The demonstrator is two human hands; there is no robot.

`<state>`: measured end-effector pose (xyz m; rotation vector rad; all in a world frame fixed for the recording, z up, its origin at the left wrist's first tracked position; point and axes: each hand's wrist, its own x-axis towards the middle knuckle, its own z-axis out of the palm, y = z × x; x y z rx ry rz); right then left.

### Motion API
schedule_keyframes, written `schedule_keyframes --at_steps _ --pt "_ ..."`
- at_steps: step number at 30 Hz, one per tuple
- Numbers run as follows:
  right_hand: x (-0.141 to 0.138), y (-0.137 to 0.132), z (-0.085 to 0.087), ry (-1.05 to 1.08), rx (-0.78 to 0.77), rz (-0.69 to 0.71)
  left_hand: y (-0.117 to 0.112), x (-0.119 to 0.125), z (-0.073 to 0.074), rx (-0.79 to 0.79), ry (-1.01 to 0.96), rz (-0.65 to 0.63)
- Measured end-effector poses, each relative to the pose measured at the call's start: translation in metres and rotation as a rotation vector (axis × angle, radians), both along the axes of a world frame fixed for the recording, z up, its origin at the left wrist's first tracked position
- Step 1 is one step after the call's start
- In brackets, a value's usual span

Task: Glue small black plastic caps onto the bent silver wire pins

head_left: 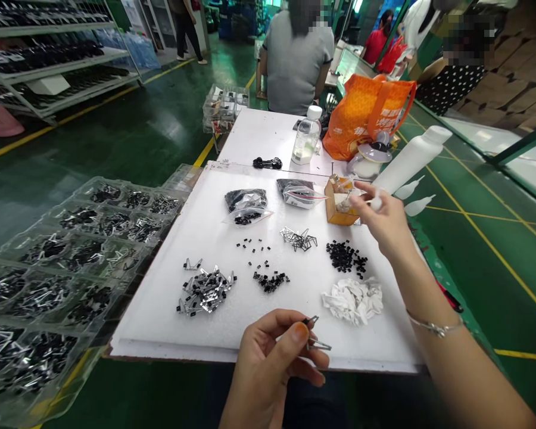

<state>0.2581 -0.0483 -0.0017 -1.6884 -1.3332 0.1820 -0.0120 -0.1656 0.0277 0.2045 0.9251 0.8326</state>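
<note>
At far left, clear moulded plastic trays (111,182) hold black-and-silver parts in many compartments, at least a dozen, with the lower ones cut off by the frame. Beside them, a white foam-topped surface (152,325) carries a heap of several dozen black-bodied parts with silver wire legs (205,292), then roughly twenty loose small black pieces (250,250) and a small cluster of black-and-silver pieces (270,281). The left hand (268,369), fingers curled and nearly closed, pinches one small silver wire part (317,332) just above the surface's near edge. Further along lie two clear zip bags of black parts (245,205), about ten bent silver wire frames (298,238), and one small cardboard box (339,202). One heap of black beads (346,257) sits beside crumpled white tissue (352,301). The right hand (384,223), near the box, pinches one small pale item (375,204). Judging by the full trays and the unsorted heaps, much has been handled, while plenty of loose parts remain on the surface.
</note>
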Motion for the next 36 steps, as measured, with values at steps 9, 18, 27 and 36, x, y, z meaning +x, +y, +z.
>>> schedule_keyframes --at_steps 9,18,27,36 --pt "-0.004 0.015 0.009 -0.229 -0.071 -0.049 0.0 -0.005 0.005 -0.055 -0.001 -0.04" --pt "-0.025 -0.02 0.022 -0.182 0.286 -0.238 0.005 -0.001 -0.005 0.002 0.108 0.03" --pt "-0.11 -0.124 0.028 0.652 0.248 0.169 0.003 0.005 -0.011 0.131 0.314 0.138" --pt "-0.11 -0.132 0.015 0.532 0.208 0.174 0.001 0.007 -0.012 0.181 0.391 0.148"
